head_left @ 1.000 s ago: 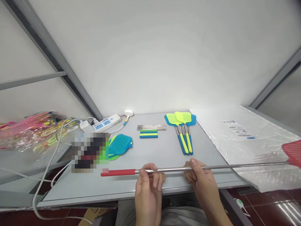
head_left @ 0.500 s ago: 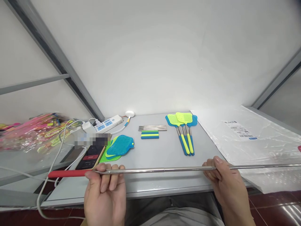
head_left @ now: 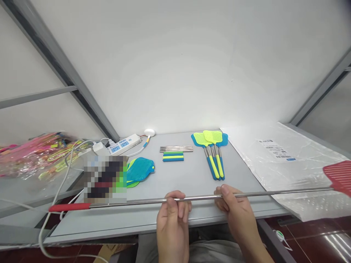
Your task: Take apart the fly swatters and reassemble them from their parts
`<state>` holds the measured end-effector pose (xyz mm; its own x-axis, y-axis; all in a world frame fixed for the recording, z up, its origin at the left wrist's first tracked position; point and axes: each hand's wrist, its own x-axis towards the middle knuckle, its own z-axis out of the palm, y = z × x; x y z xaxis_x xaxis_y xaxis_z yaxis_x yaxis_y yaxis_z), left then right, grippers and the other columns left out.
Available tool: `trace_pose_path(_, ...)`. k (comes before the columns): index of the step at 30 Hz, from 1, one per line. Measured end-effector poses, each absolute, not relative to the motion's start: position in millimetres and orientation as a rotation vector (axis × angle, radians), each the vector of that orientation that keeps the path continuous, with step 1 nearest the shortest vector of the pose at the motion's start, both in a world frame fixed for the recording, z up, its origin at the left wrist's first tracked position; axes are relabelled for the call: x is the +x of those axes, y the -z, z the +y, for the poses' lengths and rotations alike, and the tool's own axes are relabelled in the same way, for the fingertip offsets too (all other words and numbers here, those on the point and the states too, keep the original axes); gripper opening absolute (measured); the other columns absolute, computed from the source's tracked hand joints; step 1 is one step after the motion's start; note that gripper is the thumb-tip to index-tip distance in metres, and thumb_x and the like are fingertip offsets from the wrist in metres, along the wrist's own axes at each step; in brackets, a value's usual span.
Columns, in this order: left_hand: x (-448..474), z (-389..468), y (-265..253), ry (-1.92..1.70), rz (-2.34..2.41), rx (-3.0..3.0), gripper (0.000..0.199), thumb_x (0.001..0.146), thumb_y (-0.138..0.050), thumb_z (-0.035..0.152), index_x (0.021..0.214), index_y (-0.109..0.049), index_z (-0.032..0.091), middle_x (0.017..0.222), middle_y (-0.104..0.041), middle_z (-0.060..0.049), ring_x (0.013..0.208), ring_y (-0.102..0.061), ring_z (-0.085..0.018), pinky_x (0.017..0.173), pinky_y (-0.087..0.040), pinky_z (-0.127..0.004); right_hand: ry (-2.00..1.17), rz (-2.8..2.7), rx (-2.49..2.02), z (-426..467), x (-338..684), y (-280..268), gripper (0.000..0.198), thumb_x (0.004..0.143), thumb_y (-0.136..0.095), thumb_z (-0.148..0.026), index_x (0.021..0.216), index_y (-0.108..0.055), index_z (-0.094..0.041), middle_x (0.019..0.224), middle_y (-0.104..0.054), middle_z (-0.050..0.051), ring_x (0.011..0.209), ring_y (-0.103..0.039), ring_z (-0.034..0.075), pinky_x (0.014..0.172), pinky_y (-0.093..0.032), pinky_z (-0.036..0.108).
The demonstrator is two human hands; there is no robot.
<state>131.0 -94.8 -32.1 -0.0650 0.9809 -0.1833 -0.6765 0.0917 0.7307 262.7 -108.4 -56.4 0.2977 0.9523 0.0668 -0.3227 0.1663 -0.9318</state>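
Observation:
A long telescopic fly swatter [head_left: 131, 202] stretches sideways above the table's front edge, its red grip at the left and its red slotted head at the far right. My left hand [head_left: 174, 219] pinches the metal rod near its middle. Farther right along the same rod, my right hand [head_left: 236, 208] is closed on it with thumb and fingers. Behind the rod lie a bundle of swatters [head_left: 215, 157] with yellow and blue heads, a row of metal rods [head_left: 176, 148], colored grips [head_left: 173, 157] and loose mesh swatter heads [head_left: 141, 170].
A white plastic mailer [head_left: 263, 164] with a label covers the table's right side. At the left are a power strip [head_left: 124, 144], a white cable [head_left: 59, 190], a blurred phone-like object [head_left: 105, 179] and bagged colorful items [head_left: 46, 153]. A wall [head_left: 178, 73] rises behind the grey table [head_left: 175, 179].
My left hand has slid right along the rod, away from the red grip. My right hand has moved left, bringing both hands closer. The red swatter head has come more into view.

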Motion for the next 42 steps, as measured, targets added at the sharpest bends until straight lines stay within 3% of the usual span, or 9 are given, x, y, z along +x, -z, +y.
trace_pose_path(15, 88, -76, 4, -1.69, 0.748, 0.49, 0.026, 0.082, -0.07, 0.041, 0.08, -0.06, 0.016, 0.052, -0.031, 0.008, 0.046, -0.028, -0.005, 0.066, -0.05, -0.023, -0.877, -0.687, -0.983, -111, 284, 48, 0.047, 0.091, -0.056, -0.037, 0.057, -0.028, -0.022, 0.057, -0.019, -0.006, 0.054, -0.021, 0.011, 0.053, -0.017, 0.03)
trace_pose_path(25, 57, -66, -10, -1.799, 0.641, 0.394, 0.017, 0.092, -0.058, 0.029, 0.085, -0.06, 0.014, 0.056, -0.033, 0.008, 0.047, -0.028, -0.005, 0.057, -0.048, -0.018, -0.68, -0.45, -0.866, -109, 319, 24, 0.049, 0.086, -0.062, -0.027, 0.052, -0.028, -0.02, 0.052, -0.021, -0.007, 0.049, -0.023, 0.009, 0.049, -0.021, 0.029)
trace_pose_path(31, 44, -57, -6, -1.839, 0.601, 0.367, 0.016, 0.094, -0.054, 0.026, 0.089, -0.06, 0.013, 0.056, -0.033, 0.008, 0.047, -0.028, -0.005, 0.06, -0.049, -0.019, -0.634, -0.354, -0.923, -106, 335, 25, 0.046, 0.088, -0.06, -0.032, 0.054, -0.031, -0.021, 0.05, -0.025, -0.008, 0.046, -0.025, 0.008, 0.048, -0.028, 0.027)
trace_pose_path(34, 34, -50, -3, -1.873, 0.621, 0.345, 0.016, 0.093, -0.055, 0.027, 0.087, -0.059, 0.013, 0.057, -0.032, 0.008, 0.048, -0.027, -0.005, 0.056, -0.048, -0.018, -0.569, -0.347, -0.941, -104, 339, 28, 0.042, 0.088, -0.061, -0.036, 0.058, -0.036, -0.02, 0.055, -0.03, -0.007, 0.049, -0.03, 0.008, 0.05, -0.031, 0.026)
trace_pose_path(38, 23, -41, -1, -2.0, 0.679, 0.398, 0.022, 0.092, -0.056, 0.033, 0.082, -0.055, 0.014, 0.059, -0.029, 0.007, 0.049, -0.026, -0.006, 0.048, -0.041, -0.015, -0.563, -0.308, -0.848, -101, 344, 35, 0.043, 0.091, -0.056, -0.04, 0.061, -0.032, -0.021, 0.056, -0.023, -0.008, 0.048, -0.023, 0.008, 0.047, -0.028, 0.025)
trace_pose_path(42, 27, -37, 0, -2.007, 0.767, 0.481, 0.031, 0.095, -0.05, 0.042, 0.076, -0.047, 0.017, 0.063, -0.025, 0.006, 0.052, -0.026, -0.008, 0.044, -0.036, -0.013, -0.607, -0.345, -0.833, -99, 339, 44, 0.042, 0.092, -0.054, -0.043, 0.063, -0.034, -0.02, 0.06, -0.025, -0.007, 0.05, -0.027, 0.008, 0.048, -0.028, 0.024)
